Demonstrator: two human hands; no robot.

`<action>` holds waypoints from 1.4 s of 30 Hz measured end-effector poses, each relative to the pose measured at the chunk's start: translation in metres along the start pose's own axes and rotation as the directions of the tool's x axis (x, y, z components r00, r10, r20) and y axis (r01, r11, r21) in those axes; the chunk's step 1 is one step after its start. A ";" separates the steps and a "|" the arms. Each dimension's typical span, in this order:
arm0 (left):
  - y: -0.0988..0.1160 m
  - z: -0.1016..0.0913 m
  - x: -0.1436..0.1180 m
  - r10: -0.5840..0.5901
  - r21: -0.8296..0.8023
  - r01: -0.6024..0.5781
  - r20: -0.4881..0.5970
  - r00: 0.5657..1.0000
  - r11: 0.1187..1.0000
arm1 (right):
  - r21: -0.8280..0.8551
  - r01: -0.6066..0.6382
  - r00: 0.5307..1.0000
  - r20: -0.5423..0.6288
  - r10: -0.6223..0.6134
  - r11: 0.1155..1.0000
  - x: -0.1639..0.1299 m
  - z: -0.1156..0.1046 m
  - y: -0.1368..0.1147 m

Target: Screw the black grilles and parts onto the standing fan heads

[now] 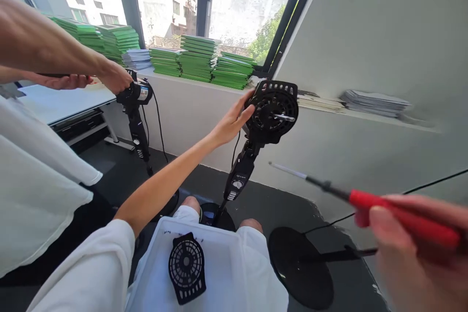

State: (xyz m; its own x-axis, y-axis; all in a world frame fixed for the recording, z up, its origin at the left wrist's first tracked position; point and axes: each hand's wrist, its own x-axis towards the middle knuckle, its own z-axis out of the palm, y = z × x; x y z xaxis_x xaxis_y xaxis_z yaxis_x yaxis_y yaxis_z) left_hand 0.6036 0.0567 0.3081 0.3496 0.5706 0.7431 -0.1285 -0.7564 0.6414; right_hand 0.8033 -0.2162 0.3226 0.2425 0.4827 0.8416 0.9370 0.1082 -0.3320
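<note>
My left hand (234,122) holds the left edge of a black fan head (272,112), thumb on its slotted front face and fingers partly hidden behind. A silver shaft (284,117) sticks out of its middle. The head tops a black fan stand (239,175) with a knob. Out at the right, my right hand (413,248) grips a red-handled screwdriver (395,212); its tip points left, apart from the fan. On my lap, a white plastic bin (223,253) holds a black slotted cover (186,263) and a few tiny dark pieces.
At the left, a co-worker's hand (115,78) is on another fan head (142,92), beside a white table (58,100). Green booklets (197,61) line the windowsill, and papers (375,102) lie on the ledge. A round black base (302,268) and cable occupy the floor at right.
</note>
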 end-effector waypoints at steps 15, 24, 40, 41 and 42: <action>0.008 0.013 -0.414 -0.727 0.773 0.182 0.450 0.518 0.608 | 0.363 -0.296 0.740 0.672 -0.029 0.883 -0.259 0.097 0.023; 0.007 0.009 -0.406 -0.806 0.776 0.338 0.341 0.484 0.532 | 0.332 -0.345 0.721 0.693 0.022 0.878 -0.279 0.087 0.037; -0.016 0.028 -0.393 -0.832 0.873 0.075 0.428 0.354 0.482 | 0.304 -0.462 0.629 0.774 0.067 0.833 -0.288 0.082 0.024; -0.017 0.031 -0.393 -0.825 0.871 0.058 0.438 0.356 0.487 | 0.302 -0.472 0.622 0.780 0.069 0.828 -0.287 0.081 0.024; -0.018 0.034 -0.394 -0.820 0.870 0.043 0.445 0.359 0.491 | 0.299 -0.482 0.615 0.785 0.075 0.824 -0.287 0.080 0.023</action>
State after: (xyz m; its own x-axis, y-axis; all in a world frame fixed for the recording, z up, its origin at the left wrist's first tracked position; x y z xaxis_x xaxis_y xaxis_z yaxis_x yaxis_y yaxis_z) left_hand 0.5000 -0.1652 -0.0025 0.6442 0.6829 -0.3445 0.7592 -0.6253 0.1805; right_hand 0.7350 -0.2822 0.0394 0.0219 0.9871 0.1584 0.5802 0.1164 -0.8061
